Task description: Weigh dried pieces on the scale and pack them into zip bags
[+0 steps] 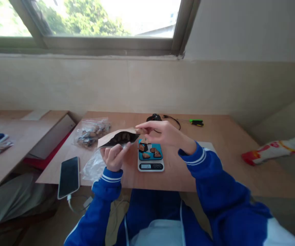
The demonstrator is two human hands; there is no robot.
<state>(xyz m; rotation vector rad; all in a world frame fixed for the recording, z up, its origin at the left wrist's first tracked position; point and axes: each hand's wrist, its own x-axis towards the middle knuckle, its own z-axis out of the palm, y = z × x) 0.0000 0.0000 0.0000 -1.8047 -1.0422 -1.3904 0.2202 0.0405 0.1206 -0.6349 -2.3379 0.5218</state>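
Observation:
My left hand (pixel 115 156) holds a brown paper pouch (pixel 108 137) from below; its mouth is open toward me, with dark brown pieces inside. At the pouch's right end, my right hand (pixel 160 133) pinches a small tan-brown piece (pixel 141 131) between thumb and fingers. Below my right hand sits a white kitchen scale (pixel 151 166) with a blue top and a lit display. Several brown pieces (pixel 157 153) lie on the scale's top.
Clear bags of brown pieces (pixel 92 132) and an empty-looking plastic bag (pixel 94 165) lie left. A phone (pixel 69 177) with a cable overhangs the front edge. Behind are a black cable (pixel 171 119) and green-black tool (pixel 196 122); a white-red bottle (pixel 272 151) lies right. Someone's leg (pixel 16 201) shows left.

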